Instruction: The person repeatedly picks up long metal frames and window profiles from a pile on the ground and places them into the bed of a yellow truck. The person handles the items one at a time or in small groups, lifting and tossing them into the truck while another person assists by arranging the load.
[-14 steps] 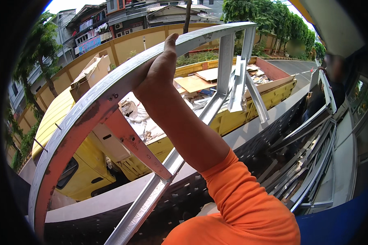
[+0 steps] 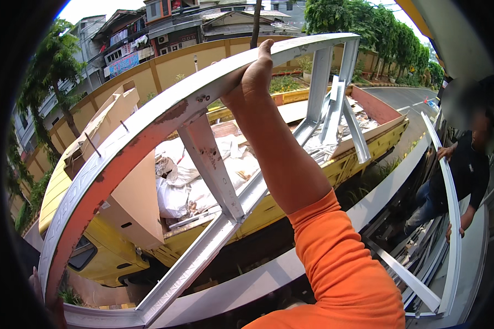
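A large curved metal frame [image 2: 159, 116] of silvery channel, with reddish, worn patches on its inner face, spans the view. My right hand [image 2: 251, 79] is closed around its upper arc, the thumb lying over the top edge. The orange-sleeved right arm reaches up from the lower right. At the dim left rim, part of my left hand [image 2: 35, 284] shows against the frame's lower end, with fingers around it; most of it is hidden. Crosspieces [image 2: 211, 162] join the arc to a straight channel below. Two thin rods [image 2: 92, 145] stick out from the outer edge.
Beyond a low wall [image 2: 230, 288] stands a yellow truck [image 2: 368, 137], its bed holding white sacks [image 2: 175, 197], boards and scrap. A large cardboard box [image 2: 134, 203] sits near its cab. At right, a person in dark clothes [image 2: 461, 178] holds a long metal strip [image 2: 449, 203] beside piled metal lengths.
The frame and my right hand have shifted right in view, and more of the truck bed shows. At right, the other person has come more into view, holding the metal strip upright.
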`<state>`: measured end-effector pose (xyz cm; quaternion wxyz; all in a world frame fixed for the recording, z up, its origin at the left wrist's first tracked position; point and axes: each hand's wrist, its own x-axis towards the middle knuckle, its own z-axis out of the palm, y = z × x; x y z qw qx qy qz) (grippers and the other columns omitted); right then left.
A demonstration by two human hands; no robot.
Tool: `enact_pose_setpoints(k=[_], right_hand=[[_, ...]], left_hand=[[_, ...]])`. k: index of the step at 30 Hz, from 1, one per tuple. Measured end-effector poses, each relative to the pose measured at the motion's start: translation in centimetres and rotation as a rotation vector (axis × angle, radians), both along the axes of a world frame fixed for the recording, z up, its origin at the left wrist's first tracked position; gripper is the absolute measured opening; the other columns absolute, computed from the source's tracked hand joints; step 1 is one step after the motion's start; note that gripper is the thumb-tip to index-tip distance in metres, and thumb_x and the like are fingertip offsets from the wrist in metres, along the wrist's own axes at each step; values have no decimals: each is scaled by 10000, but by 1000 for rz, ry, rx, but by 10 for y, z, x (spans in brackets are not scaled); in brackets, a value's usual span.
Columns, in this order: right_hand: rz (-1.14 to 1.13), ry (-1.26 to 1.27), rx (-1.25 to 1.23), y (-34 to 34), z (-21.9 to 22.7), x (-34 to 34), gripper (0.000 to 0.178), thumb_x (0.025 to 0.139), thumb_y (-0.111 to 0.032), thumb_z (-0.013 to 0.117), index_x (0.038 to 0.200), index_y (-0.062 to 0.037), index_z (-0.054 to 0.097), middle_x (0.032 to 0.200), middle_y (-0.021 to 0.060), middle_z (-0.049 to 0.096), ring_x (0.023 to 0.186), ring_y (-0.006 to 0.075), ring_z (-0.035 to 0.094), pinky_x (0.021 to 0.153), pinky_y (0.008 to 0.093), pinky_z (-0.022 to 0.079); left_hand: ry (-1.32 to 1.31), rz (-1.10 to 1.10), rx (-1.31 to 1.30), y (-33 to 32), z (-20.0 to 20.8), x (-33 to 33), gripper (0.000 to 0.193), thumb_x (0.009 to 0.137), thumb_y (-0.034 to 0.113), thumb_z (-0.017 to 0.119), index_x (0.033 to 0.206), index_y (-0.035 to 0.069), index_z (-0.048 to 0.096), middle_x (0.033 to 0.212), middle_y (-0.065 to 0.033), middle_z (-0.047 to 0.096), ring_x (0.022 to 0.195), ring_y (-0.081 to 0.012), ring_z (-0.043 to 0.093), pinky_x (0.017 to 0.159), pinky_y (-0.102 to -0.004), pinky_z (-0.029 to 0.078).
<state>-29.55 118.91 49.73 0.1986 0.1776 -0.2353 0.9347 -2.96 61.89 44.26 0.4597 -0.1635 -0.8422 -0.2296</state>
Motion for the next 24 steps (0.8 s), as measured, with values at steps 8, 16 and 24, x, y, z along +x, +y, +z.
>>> enact_pose_setpoints(k=[8,16,24], right_hand=[[-80,-463,196,232,-12,-167,1185,889,-807,466,1603,-31,-76,1634,342,45,1515,474,173,1202,582,244],[-259,-715,605,311,-295,19,1040,949,-805,315,1513,68,363,1345,228,583,1178,272,592,994,383,467],[-545,-911,169,250,-372,195,955,966,-753,384,1490,45,400,1257,202,630,1074,262,640,880,380,527]], left_hand=[[38,420,-421,312,11,-394,947,779,721,704,1486,124,502,1256,-237,610,1163,-404,590,1039,-523,419],[-374,-418,-339,490,-283,-281,932,730,621,809,1432,80,522,1387,-236,521,1336,-422,471,1159,-619,263],[-1455,-380,-76,341,-403,-88,951,865,609,680,1509,-34,401,1388,-296,552,1311,-421,522,1122,-438,398]])
